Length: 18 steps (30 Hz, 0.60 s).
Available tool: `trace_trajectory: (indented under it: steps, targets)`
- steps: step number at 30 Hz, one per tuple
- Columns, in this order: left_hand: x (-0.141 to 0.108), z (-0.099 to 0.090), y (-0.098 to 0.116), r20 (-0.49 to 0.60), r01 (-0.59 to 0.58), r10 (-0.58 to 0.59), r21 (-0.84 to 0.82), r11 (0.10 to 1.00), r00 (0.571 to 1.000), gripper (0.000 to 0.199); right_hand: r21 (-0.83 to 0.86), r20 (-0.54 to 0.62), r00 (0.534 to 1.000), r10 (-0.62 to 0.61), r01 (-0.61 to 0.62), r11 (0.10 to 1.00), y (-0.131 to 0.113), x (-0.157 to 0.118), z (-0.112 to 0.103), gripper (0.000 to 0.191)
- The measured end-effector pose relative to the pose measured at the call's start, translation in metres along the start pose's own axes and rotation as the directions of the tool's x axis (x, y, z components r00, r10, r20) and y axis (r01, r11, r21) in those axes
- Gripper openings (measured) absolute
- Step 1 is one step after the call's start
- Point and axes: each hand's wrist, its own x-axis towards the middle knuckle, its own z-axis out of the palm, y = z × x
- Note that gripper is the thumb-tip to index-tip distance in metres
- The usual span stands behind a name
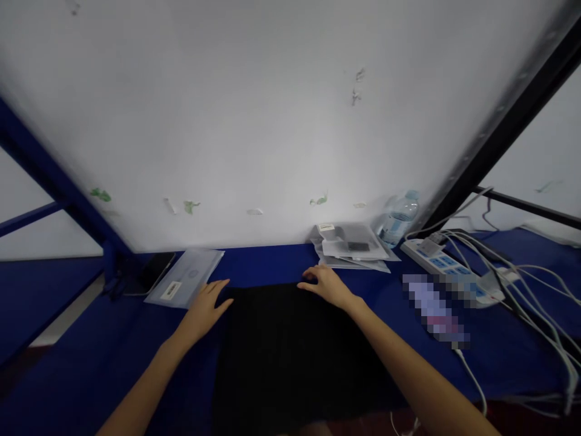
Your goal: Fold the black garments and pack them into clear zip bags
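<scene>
Blue tabletop [267, 261] against a scuffed white wall [254, 121], with a black cloth [290, 357] spread between two bare hands.
Slanting posts, one blue [49, 175] and one dark [503, 127], flank the wall, which bears peeled patches and greenish marks; a clear packet [188, 278] lies on the left, stacked packets [351, 247], a bottle [402, 219] and a white power strip [442, 263] on the right. Matte and plain, the cloth lies mostly flat at the middle of the table, its far edge nearly straight. The left hand [206, 307] is spread by its far left corner, the right hand [330, 287] loosely curled at the far right, thumb and fingers apart; whether either touches it, I cannot tell.
</scene>
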Motion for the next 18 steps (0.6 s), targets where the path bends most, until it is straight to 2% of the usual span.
trace_trajectory:
  steps: [2, 4, 8, 11, 12, 13, 15, 18]
  targets:
    - [0.016, 0.001, -0.002, 0.037, 0.003, -0.002, -0.028, 1.000, 0.999, 0.022, 0.033, 0.008, 1.000, 0.012, -0.012, 0.999, -0.007, -0.005, 0.001, 0.016]
    - [0.016, 0.000, 0.003, 0.037, -0.005, 0.007, -0.043, 0.999, 0.999, 0.015, 0.055, -0.012, 1.000, 0.021, -0.020, 0.998, -0.014, -0.015, -0.005, 0.011]
    - [-0.023, -0.007, 0.015, 0.014, -0.066, 0.067, -0.092, 0.994, 0.998, 0.012, 0.101, -0.041, 0.998, -0.039, 0.043, 0.994, -0.033, -0.050, -0.019, 0.011]
    - [-0.058, -0.006, 0.022, 0.119, -0.188, 0.195, -0.068, 0.980, 0.974, 0.009, 0.117, 0.031, 0.986, -0.161, 0.157, 0.981, -0.043, -0.082, -0.021, 0.011]
    - [-0.067, -0.006, 0.024, 0.152, -0.217, 0.221, -0.042, 0.975, 0.963, 0.010, 0.118, 0.041, 0.986, -0.164, 0.158, 0.980, -0.043, -0.090, -0.020, 0.012]
    - [-0.073, -0.006, 0.026, 0.169, -0.237, 0.236, -0.012, 0.971, 0.957, 0.013, 0.119, 0.025, 0.991, -0.132, 0.128, 0.985, -0.041, -0.096, -0.020, 0.014]
    - [-0.079, -0.008, 0.032, 0.146, -0.265, 0.256, 0.047, 0.963, 0.956, 0.023, 0.109, -0.070, 0.997, 0.031, -0.024, 0.994, -0.031, -0.100, -0.019, 0.018]
    - [-0.081, -0.013, 0.045, 0.108, -0.329, 0.318, 0.096, 0.940, 0.942, 0.040, 0.056, -0.227, 0.928, 0.295, -0.290, 0.955, -0.006, -0.092, -0.019, 0.025]
